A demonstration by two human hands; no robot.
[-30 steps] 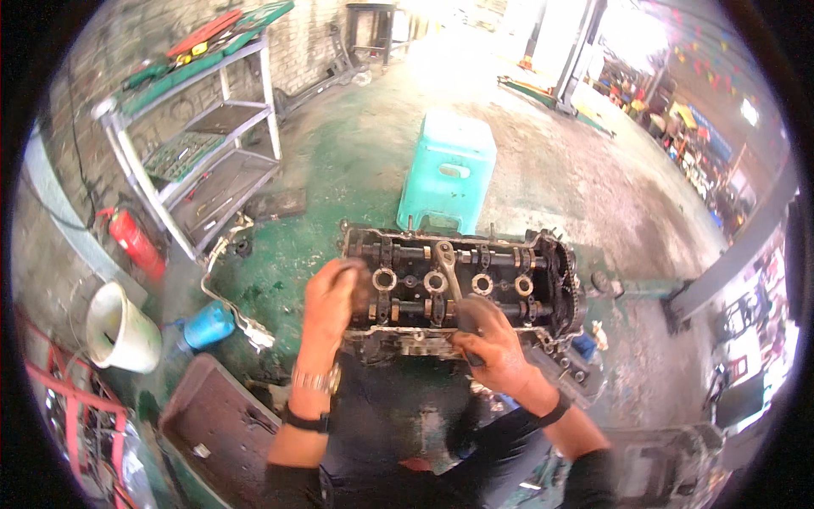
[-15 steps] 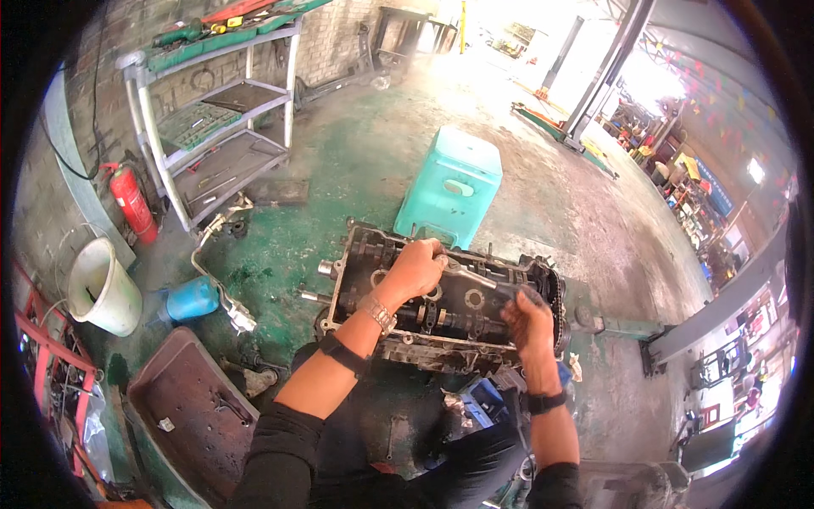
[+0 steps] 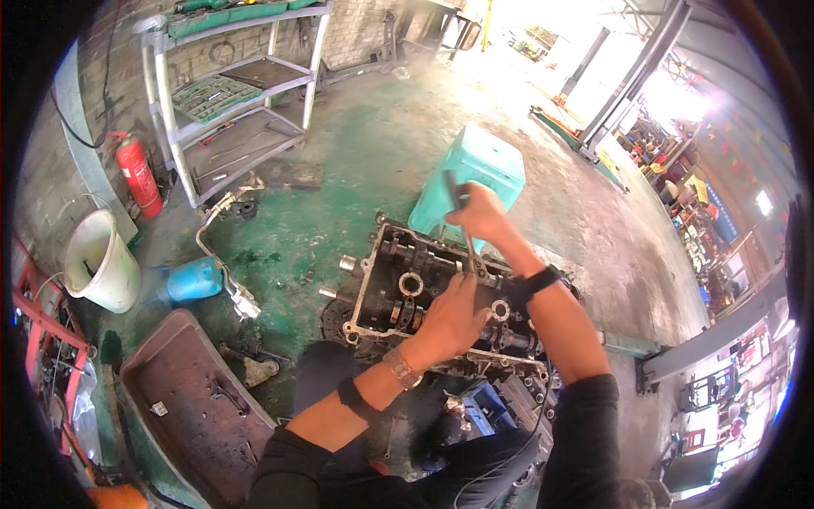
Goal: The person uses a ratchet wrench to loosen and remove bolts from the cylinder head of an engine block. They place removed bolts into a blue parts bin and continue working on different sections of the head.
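An engine cylinder head [image 3: 398, 293], dark and oily, with a pale metal rim and round bores, lies in front of me on the floor. My right hand [image 3: 485, 214] is closed around the dark handle of a ratchet wrench [image 3: 471, 242], held above the far edge of the engine part. The tool's metal shank slants down toward the middle of the part. My left hand [image 3: 451, 321] reaches over the part with its fingers closed at the wrench's lower end. Those fingers hide what the wrench sits on.
A turquoise plastic stool [image 3: 492, 165] stands just beyond. At left are a brown tray [image 3: 182, 382], a white bucket [image 3: 106, 263], a blue container [image 3: 195, 280], a red fire extinguisher [image 3: 138, 174] and a tool cart [image 3: 165, 110]. A blue box [image 3: 487, 403] lies near my knees.
My right hand has swung from the right side of the engine part up and away to its far edge, with the wrench handle. The left hand has come nearer. The whole view has shifted slightly.
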